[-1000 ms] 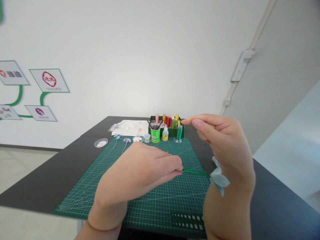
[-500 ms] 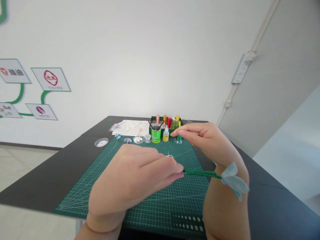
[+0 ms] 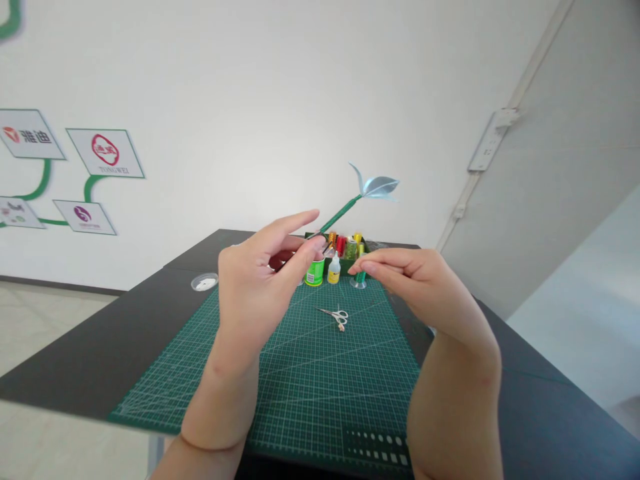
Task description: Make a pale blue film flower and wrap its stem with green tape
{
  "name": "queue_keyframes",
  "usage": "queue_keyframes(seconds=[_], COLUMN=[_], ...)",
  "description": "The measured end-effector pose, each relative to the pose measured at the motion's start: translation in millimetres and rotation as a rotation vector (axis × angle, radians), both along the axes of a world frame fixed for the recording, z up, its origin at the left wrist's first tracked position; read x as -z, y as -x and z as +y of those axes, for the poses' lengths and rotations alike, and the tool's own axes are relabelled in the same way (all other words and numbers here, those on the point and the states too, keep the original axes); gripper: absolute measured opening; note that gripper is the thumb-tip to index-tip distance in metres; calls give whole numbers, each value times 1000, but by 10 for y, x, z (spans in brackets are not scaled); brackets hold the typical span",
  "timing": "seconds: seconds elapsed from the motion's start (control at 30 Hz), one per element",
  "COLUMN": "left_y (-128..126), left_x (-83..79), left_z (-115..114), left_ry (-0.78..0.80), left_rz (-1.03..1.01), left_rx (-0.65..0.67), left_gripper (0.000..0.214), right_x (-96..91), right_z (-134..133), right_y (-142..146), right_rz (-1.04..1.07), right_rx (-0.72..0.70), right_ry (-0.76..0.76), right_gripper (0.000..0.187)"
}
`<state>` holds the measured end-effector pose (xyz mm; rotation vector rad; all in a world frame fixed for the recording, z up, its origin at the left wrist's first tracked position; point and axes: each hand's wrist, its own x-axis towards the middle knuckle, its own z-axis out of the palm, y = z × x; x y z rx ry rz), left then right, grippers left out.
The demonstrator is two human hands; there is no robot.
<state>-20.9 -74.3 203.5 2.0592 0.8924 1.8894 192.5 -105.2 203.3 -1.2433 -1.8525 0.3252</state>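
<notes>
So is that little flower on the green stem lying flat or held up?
Held up, tilted: the left hand pinches the green stem at its lower end, and the pale flower points up-right, above the cutting mat.

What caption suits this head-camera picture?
Left hand lifts a green-stemmed flower over the cutting mat; right hand pinches beside it.

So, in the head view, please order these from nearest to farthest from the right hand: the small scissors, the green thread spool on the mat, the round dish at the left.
From the right hand:
1. Green thread spool, just beyond its fingertips.
2. Small scissors, on the mat, left of and below the hand.
3. Round dish, far left, off the mat on the dark table.
</notes>
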Motion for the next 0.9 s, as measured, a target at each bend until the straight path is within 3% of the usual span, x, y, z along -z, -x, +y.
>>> queue_keyframes(seconds=[0.43,0.6,0.8,0.9], left_y=[-134,-189,-207,-204], left_x=[59,69,65,57], left_z=[368,431,478,476], left_ry=[166,232,306,340], left_rz=[2,-16,-138,-161], left_rx=[185,306,539,596], left_gripper=[19,18,16,13], right_x=[-13,-21,58,41], right_z=[-109,-124,-158,-163], right_y=[20,17,-97,-130], right_rz=[108,173,424,541], right_rx=[8,-18,-164,-130], right_ry=[-175,-172,-267,-379], right_gripper=[22,20,22,31])
